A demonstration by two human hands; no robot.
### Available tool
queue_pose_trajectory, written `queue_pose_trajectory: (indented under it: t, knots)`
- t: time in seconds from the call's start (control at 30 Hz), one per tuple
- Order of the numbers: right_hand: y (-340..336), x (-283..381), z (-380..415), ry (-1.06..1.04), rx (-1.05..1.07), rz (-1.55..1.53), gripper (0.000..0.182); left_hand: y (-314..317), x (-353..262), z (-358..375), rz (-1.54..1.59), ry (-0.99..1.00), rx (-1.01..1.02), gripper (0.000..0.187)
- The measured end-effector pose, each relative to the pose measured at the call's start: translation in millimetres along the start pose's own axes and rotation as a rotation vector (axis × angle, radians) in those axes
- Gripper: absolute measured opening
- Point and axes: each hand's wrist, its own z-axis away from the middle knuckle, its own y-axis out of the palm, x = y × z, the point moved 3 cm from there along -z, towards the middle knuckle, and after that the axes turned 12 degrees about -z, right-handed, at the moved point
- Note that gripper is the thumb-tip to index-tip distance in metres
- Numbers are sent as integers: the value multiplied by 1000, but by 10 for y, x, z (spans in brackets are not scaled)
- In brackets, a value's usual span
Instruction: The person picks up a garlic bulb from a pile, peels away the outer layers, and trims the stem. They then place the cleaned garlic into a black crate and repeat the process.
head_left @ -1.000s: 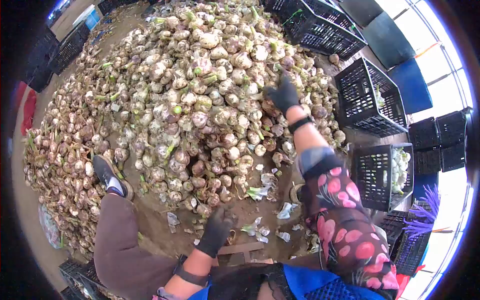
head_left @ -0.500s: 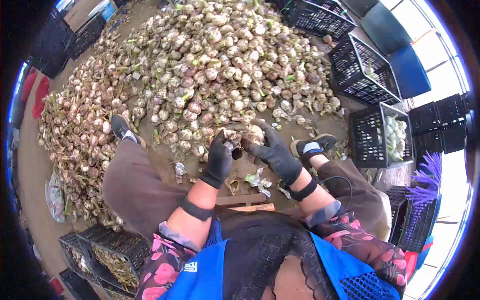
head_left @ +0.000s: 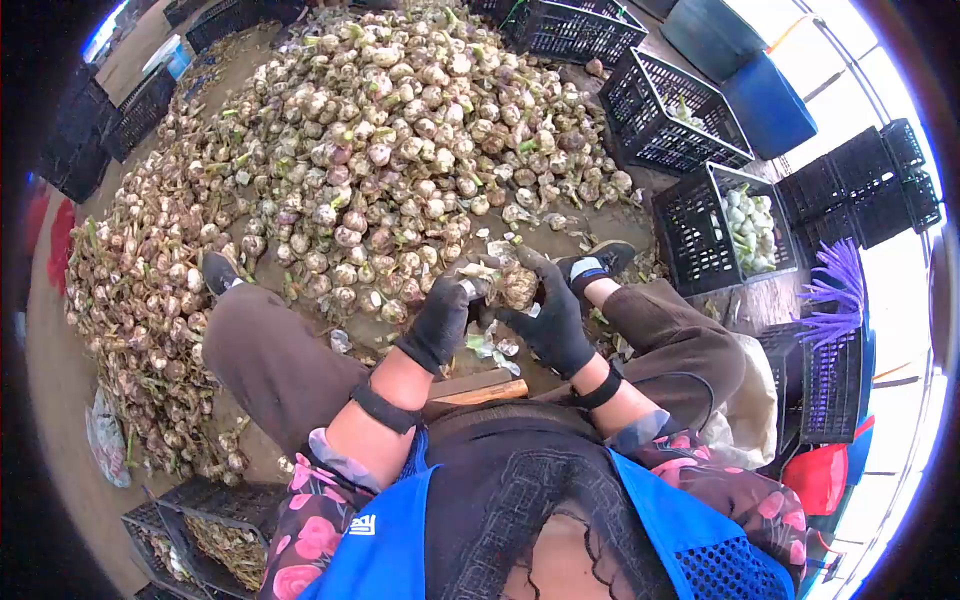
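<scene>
In front of my body, my black-gloved right hand [head_left: 550,322] curls its fingers and thumb around a garlic bulb [head_left: 517,289] with brownish, dirty skin. My left hand [head_left: 443,315], gloved the same way, is closed against the bulb's left side. A pale flap of papery garlic skin [head_left: 478,270] shows at its fingers. Something silvery wraps the left thumb; I cannot make out what it is. Just beyond both hands lies a large heap of garlic bulbs [head_left: 400,130], many with short stems. Loose skins [head_left: 490,348] lie on the ground below the hands.
Black crates stand to the right, one with cleaned white garlic [head_left: 750,232] and another crate [head_left: 675,115] behind it. Purple netting [head_left: 835,290] hangs over stacked crates. At lower left, crates [head_left: 210,530] hold dry scraps. My legs frame the work spot, near a wooden board [head_left: 485,390].
The view has shifted, so the heap and crates sit further left. The bulb has turned in my right hand and now shows a rougher brown side; both hands stay together around it.
</scene>
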Motion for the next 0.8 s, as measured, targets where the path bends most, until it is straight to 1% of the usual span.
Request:
queue_pose_trajectory:
  t: [0.03, 0.07, 0.13, 0.17, 0.23, 0.27, 0.3, 0.37, 0.4, 0.47, 0.5, 0.57, 0.6, 0.63, 0.7, 0.73, 0.77, 0.8]
  knots:
    - [5, 7, 4, -21, -13, 30, 63, -6, 1, -14, 75, -13, 10, 42]
    - [-11, 14, -22, -22, -17, 28, 63, 2, 3, -20, 72, -14, 12, 42]
    - [-6, 104, -84, -298, 88, 370, 64, 4, 8, -22, -88, -102, -103, 33]
    - [12, 91, -75, -296, 90, 369, 64, 1, -26, -13, -87, -105, -104, 33]
    - [59, -49, -49, -3, 98, 36, 65, -39, -72, 26, -255, -225, -205, 24]
    - [93, -103, -41, -9, 66, -56, 66, -86, 14, 13, -195, -172, -164, 25]
    - [105, -133, -50, -9, 70, -57, 66, -89, 42, 4, -194, -172, -169, 25]
    - [119, -166, -82, 21, 58, -173, 66, -57, -11, -15, 49, -4, -160, 23]
    - [90, -172, -116, 22, 56, -177, 66, -64, -28, -4, 45, -7, -160, 23]
    - [-47, -189, -186, 109, -37, -77, 64, 6, -157, 26, 189, 31, 62, 31]
    - [-75, -188, -197, 110, -42, -79, 64, -15, -115, 1, 186, 28, 66, 31]
    - [-92, -147, -198, -77, 1, 121, 67, -34, -18, -32, 260, -70, 31, 34]
    - [-54, -172, -185, -117, -23, 40, 64, -50, 17, -72, 76, -62, -16, 39]
    - [-42, -220, -173, -110, -20, 37, 64, -36, 45, -76, 79, -69, -20, 39]
    - [26, -240, -157, -288, 58, 242, 50, -86, 113, -71, -186, -92, -160, 42]
    - [58, -198, -153, -329, 73, 281, 47, -91, 142, -66, -64, -82, -190, 45]
    - [62, -179, -157, -328, 76, 277, 47, -77, 170, -74, -64, -85, -194, 45]
    - [69, -168, -156, -321, 116, 345, 45, -55, 196, -86, -109, -73, -266, 40]
